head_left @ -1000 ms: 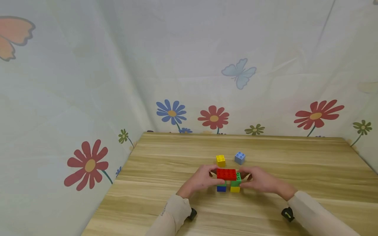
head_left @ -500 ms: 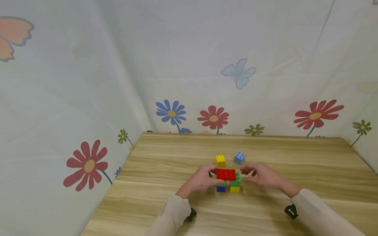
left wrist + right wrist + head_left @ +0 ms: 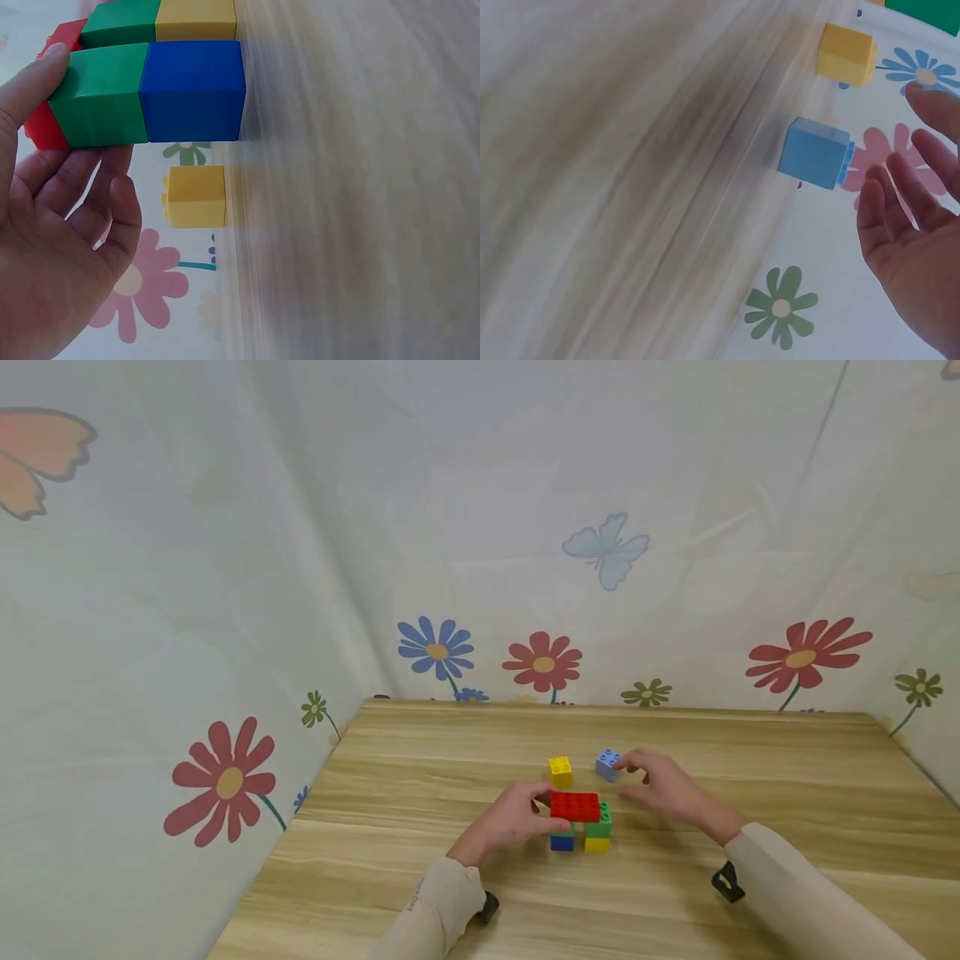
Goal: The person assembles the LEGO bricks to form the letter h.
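A small arch of toy building bricks stands on the table. Its top is a long red brick bridging two legs. The left leg is a green brick on a dark blue brick; the right one is green over a yellow brick. My left hand grips the arch's left end, thumb on the near side and fingers behind. Beyond the arch, my right hand reaches toward a light blue brick, fingers loosely bent and holding nothing; in the right wrist view a gap shows between them.
A loose yellow brick sits behind the arch, left of the light blue one. The wooden table ends at a pale cloth backdrop printed with flowers and butterflies.
My right hand has left the arch's right side and moved away from me to the light blue brick. My left hand keeps its grip on the arch, which stays in place.
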Motion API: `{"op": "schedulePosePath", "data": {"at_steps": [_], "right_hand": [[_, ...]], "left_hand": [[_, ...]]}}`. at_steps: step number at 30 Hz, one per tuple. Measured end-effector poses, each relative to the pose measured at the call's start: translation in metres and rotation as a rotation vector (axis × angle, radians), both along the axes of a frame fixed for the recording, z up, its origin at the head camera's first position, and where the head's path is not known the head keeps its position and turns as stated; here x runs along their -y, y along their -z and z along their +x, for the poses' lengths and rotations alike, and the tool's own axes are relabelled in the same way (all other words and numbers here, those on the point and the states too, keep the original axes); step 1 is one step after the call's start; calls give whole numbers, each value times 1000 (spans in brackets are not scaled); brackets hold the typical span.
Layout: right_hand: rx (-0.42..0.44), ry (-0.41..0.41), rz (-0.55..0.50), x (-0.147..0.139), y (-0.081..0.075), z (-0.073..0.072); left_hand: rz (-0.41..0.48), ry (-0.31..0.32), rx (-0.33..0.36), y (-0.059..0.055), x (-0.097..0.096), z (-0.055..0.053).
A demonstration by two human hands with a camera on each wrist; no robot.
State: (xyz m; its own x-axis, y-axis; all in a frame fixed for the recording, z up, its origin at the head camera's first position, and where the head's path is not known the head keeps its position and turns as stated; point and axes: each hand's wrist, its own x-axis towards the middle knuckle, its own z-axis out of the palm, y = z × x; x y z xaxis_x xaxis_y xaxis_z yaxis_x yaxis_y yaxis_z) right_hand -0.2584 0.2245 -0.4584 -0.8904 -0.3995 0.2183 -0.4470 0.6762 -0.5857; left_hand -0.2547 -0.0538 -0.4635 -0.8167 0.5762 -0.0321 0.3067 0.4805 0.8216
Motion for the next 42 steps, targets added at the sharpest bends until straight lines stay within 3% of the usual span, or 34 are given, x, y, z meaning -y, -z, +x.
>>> {"op": "schedulePosePath", "data": {"at_steps": [7,22,29,42], "right_hand": [[-17,63,2,1,9,-19],[44,54,27,1,32,-45],[38,36,11,5,32,-46],[63,-18,63,4,23,-30]], "left_hand": [[3,-10,7,0,0,1],[12,-1,18,4,-1,1],[14,0,5,5,0,-1],[12,-4,-13,7,0,-1]]}}
